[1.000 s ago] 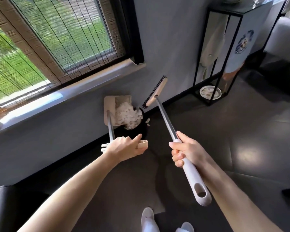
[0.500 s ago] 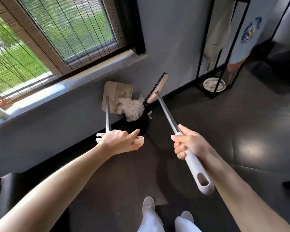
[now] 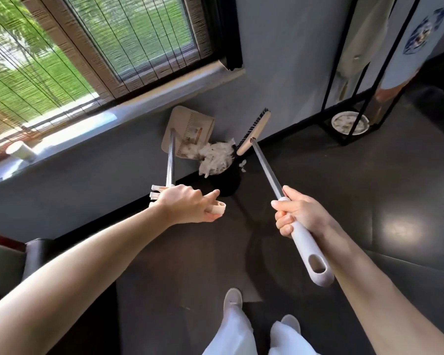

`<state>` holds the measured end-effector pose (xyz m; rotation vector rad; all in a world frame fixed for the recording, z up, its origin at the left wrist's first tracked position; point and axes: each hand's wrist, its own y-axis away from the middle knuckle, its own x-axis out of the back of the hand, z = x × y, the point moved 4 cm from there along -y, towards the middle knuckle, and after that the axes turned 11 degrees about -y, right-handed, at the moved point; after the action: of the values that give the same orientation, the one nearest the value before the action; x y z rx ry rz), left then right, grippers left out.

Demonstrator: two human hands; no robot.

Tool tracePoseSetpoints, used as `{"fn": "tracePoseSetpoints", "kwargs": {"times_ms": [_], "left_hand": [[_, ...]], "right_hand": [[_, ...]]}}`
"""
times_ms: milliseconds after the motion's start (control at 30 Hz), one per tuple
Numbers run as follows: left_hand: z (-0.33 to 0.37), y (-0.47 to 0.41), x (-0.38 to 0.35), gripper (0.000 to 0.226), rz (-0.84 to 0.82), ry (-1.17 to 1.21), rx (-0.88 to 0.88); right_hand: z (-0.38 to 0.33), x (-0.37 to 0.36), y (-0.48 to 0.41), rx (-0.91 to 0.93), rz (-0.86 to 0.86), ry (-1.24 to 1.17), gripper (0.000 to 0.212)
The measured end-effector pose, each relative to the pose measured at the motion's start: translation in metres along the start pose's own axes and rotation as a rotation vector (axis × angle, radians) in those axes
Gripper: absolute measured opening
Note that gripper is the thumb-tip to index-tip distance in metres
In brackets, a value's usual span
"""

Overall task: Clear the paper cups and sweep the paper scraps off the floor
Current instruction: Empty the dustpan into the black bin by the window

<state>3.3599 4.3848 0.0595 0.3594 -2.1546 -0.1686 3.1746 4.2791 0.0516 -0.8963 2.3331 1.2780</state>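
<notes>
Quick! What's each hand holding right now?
Left hand: closed, gripping the dustpan handle.
Right hand: closed, gripping the broom handle.

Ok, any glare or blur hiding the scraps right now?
Head view: scraps spilling from the dustpan are motion-blurred; daylight blows out the sill; a glare patch sits on the floor, away from the bin; wide-angle bends the edges.
</notes>
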Motion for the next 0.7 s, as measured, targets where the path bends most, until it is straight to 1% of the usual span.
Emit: {"fn": "tracePoseSetpoints", "kwargs": {"times_ms": [167,233,333,500,600,700], "left_hand": [[0.005,-0.008,0.009,0.058,0.027,0.051,0.037],[0.008,-0.017,0.010,0.059,0.034,0.060,0.034],[0.028,-0.024,0.000,0.064,0.027,0.084,-0.020],[0.069,-0.034,-0.030,0.063,-0.036,0.112,-0.093],[0.091,-0.045,-0.036,0.065,-0.070,0.091,-0.185],[0.100,-0.058,-0.038,0.063,-0.050,0.061,-0.199]], "right_hand": [[0.001,-0.004,-0.002,-0.033,-0.010,-0.029,0.069],[0.002,-0.002,-0.002,-0.045,-0.014,-0.015,0.068],[0.006,0.005,0.001,-0.066,-0.015,0.019,0.068],[0.009,0.021,0.004,-0.072,0.026,0.069,0.068],[0.007,0.030,0.006,-0.076,0.059,0.060,0.068],[0.007,0.043,0.011,-0.073,0.093,0.065,0.069]]}}
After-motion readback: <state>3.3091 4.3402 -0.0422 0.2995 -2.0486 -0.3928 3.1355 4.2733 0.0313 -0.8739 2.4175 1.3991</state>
